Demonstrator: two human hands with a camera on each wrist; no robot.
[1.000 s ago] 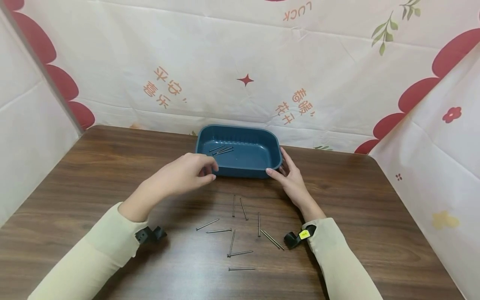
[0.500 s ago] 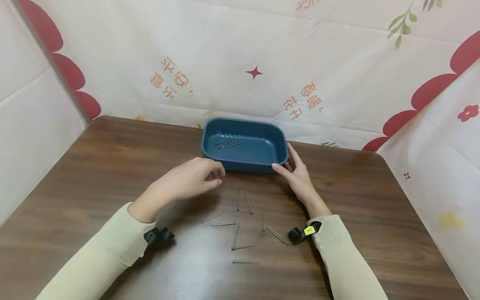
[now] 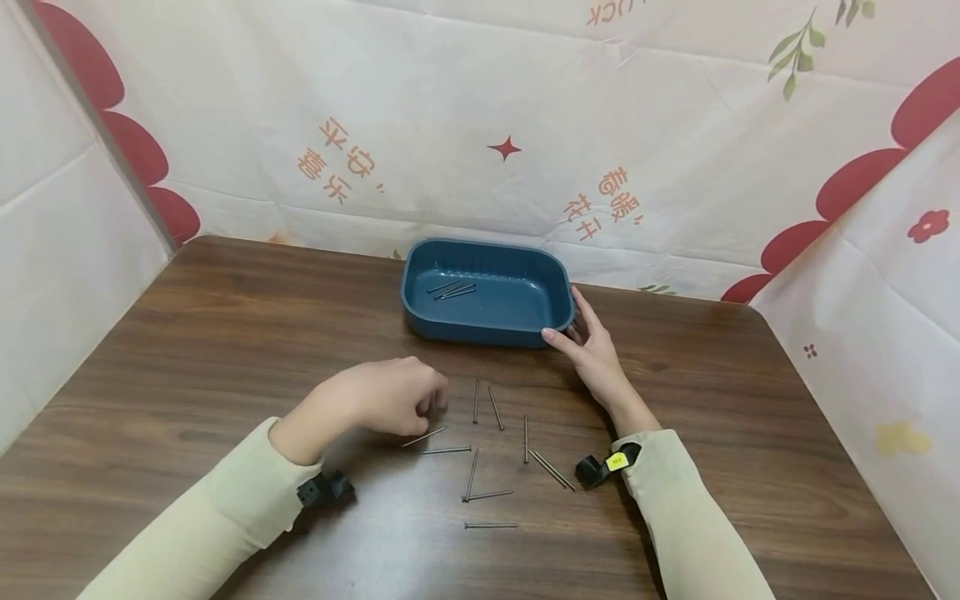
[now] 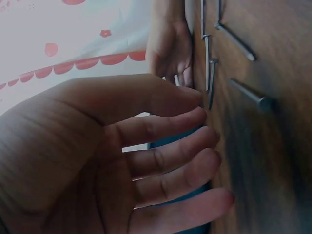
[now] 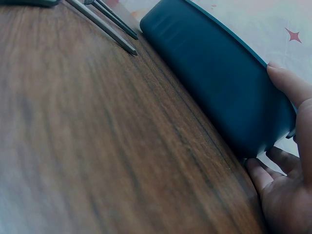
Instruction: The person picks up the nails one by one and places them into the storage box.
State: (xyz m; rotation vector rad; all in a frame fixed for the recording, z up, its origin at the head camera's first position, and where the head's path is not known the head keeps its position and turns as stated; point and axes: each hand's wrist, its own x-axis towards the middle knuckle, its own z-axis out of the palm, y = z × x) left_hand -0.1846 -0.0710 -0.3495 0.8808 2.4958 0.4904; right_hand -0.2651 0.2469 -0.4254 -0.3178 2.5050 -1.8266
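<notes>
A blue plastic tray (image 3: 487, 333) stands at the back of the table, with several nails (image 3: 452, 290) lying in its left part. My right hand (image 3: 596, 358) holds the tray's near right corner, thumb on the rim and fingers round the side; the right wrist view also shows this hand (image 5: 287, 195) at the tray's end. My left hand (image 3: 393, 396) hovers over the table, its fingers loosely bent with nothing in them. Just beyond its fingertips lies a nail (image 3: 424, 437). In the left wrist view the fingers (image 4: 170, 156) are apart from the nearest nail (image 4: 251, 95).
Several more nails lie scattered on the brown wooden table (image 3: 225, 333), among them an upright-lying pair (image 3: 476, 402) near the tray and a single nail (image 3: 491, 526) closest to me. A printed white cloth (image 3: 420, 125) hangs behind the table.
My left hand has moved from the tray's near left edge back towards me, down to the scattered nails. My right hand stays on the tray. The head view has shifted a little.
</notes>
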